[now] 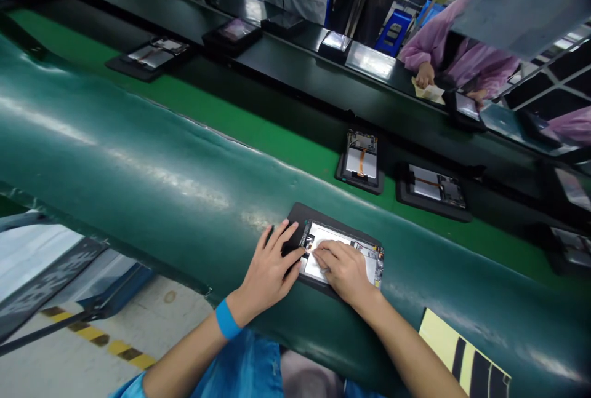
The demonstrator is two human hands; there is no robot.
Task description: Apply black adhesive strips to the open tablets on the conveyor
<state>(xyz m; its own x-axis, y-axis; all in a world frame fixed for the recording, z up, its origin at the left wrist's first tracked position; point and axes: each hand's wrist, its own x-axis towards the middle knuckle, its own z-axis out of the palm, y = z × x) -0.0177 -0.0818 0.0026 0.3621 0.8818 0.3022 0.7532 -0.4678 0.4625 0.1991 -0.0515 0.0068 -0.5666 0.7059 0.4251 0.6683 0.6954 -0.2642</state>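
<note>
An opened tablet lies on a dark pad on the green bench in front of me. A large silvery-white battery and a circuit board at the right end show inside it. My left hand, with a blue wristband, rests over the pad's left end with its fingers spread. Its thumb and forefinger reach the tablet's left edge, by a small connector area. Over the battery, my right hand has its fingertips pinched together close to that edge. Whatever sits between those fingertips is hidden.
Beyond the bench, a green conveyor belt carries several opened tablets, including one with an orange flex cable. A yellow sheet with black strips lies at front right. Across the line, a person in a pink sleeve handles a cloth.
</note>
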